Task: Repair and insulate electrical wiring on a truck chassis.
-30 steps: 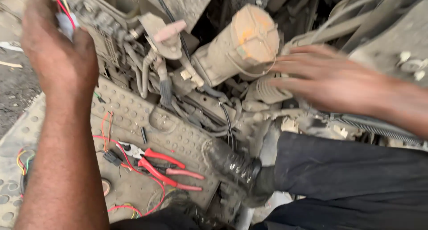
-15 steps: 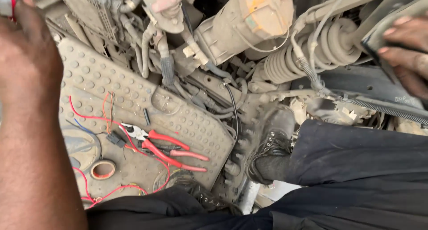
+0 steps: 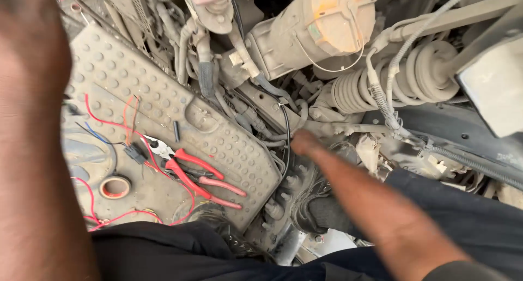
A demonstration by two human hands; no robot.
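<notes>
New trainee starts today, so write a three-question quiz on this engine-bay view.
1. True or false: the red-handled pliers lie on the studded metal plate.
2. What lies left of the pliers on the plate? A) roll of tape B) hammer C) glove
3. Name the ribbed part to the right of the orange-capped canister.

Key: 1 true. 2 A, the roll of tape. 3 The corrugated rubber hose.
</notes>
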